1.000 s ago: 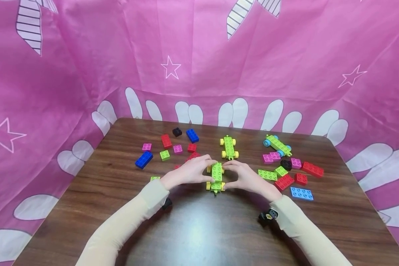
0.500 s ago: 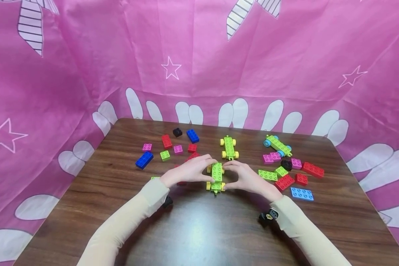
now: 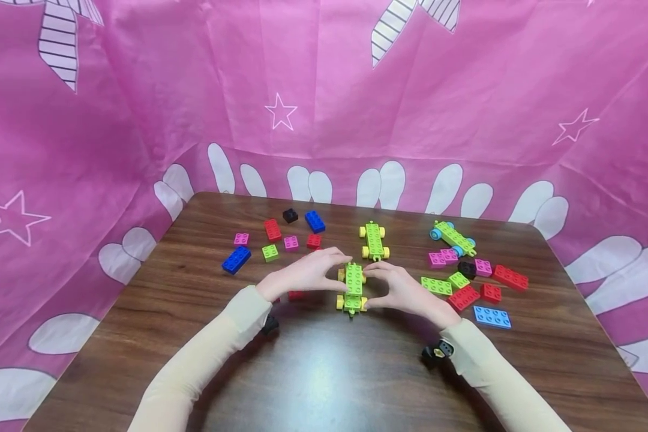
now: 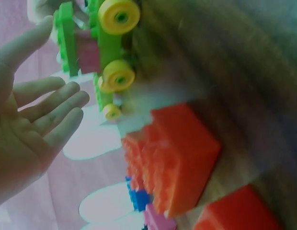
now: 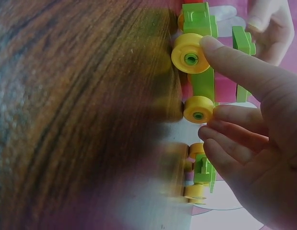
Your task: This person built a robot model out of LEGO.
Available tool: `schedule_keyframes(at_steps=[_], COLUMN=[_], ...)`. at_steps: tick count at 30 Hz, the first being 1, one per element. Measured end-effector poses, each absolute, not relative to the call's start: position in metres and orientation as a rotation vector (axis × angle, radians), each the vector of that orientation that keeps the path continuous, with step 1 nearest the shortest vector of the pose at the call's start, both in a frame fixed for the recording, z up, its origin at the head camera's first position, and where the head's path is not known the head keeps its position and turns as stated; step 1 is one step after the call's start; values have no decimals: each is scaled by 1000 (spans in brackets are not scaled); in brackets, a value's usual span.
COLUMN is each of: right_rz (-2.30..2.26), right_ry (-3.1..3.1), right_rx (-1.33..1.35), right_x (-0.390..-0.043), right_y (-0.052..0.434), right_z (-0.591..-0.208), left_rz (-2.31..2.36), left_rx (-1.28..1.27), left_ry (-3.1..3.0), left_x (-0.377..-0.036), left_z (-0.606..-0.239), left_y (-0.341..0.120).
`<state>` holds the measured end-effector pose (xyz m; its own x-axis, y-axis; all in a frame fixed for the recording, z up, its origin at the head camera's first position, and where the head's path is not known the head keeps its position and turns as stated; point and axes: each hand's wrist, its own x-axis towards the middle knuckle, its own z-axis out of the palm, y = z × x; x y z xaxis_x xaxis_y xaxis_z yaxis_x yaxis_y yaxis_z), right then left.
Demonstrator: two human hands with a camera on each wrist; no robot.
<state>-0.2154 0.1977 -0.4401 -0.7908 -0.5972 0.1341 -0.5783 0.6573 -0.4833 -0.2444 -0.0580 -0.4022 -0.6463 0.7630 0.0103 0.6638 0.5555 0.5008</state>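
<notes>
A lime green wheeled toy car base (image 3: 351, 306) with yellow wheels stands on the table between both hands. On it sits a pink brick (image 4: 87, 51), topped by a lime green studded brick (image 3: 354, 281). My left hand (image 3: 309, 271) is at the left side, fingers extended; in the left wrist view its thumb tip is close to the green brick, and I cannot tell if it touches. My right hand (image 3: 405, 292) holds the base by its wheels: the thumb (image 5: 213, 45) lies on the near yellow wheel and a fingertip is at the far wheel.
Behind stands another yellow-wheeled base (image 3: 374, 241); a blue-wheeled base (image 3: 455, 239) is at back right. Loose bricks lie on both sides, including a blue brick (image 3: 236, 260) at left and a light blue brick (image 3: 492, 317) at right. A pink patterned cloth (image 3: 335, 78) surrounds the table.
My left hand has eased slightly up and away from the stacked bricks, its thumb shifting off the side. The right hand and the car stay in place.
</notes>
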Motion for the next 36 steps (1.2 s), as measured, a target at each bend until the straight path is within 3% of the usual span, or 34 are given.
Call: schedule_keyframes(at_steps=[9,19,36], right_rz=[-780,-788,-791], right_ry=[2863,2848,2844], right_rx=[-1027,-1043,-1056], right_x=[-218,-218,-217], right_y=[203,202,199], right_z=[-444,-444,-443], left_rz=[789,607,335], left_rx=[1095,970,794], left_ry=[2750,2844,2836], left_x=[-275,-308,-326], left_z=[-392,-406,-418], left_y=[-81,-91,-89])
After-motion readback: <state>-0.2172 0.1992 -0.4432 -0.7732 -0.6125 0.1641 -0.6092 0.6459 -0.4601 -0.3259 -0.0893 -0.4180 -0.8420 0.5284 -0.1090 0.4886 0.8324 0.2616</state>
